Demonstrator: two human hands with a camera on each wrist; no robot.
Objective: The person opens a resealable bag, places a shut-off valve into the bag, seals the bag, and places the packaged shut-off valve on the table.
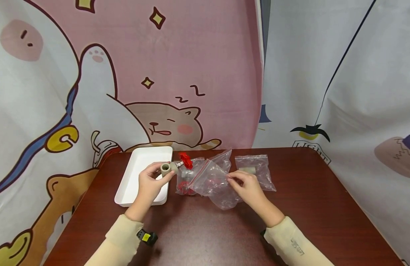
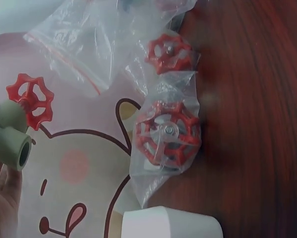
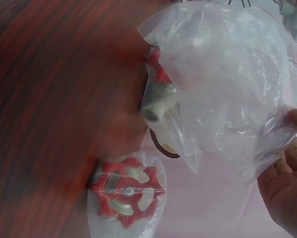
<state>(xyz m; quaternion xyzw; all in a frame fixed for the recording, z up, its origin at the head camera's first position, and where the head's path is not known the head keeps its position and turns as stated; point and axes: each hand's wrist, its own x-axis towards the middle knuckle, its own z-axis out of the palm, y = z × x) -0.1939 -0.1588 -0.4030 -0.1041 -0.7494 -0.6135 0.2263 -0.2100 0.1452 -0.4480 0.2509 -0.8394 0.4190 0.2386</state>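
In my left hand (image 1: 151,181) is a grey-green plastic stop valve (image 1: 169,169) with a red handwheel (image 1: 186,160), held up near the tray's right edge. The left wrist view shows its valve body (image 2: 12,144) and open pipe end. My right hand (image 1: 248,184) pinches a clear zip bag (image 1: 213,181) by its edge; the bag hangs loose and no part shows inside it in the right wrist view. Behind and below it lie bagged valves, one with a red handwheel (image 2: 168,131) facing up, another bagged valve (image 3: 126,193) nearer the right hand.
A white tray (image 1: 138,166) stands at the left of the brown table (image 1: 205,229). A clear bag (image 1: 263,173) with a pale fitting lies at the right. Printed cloth (image 1: 208,48) hangs behind the table's far edge.
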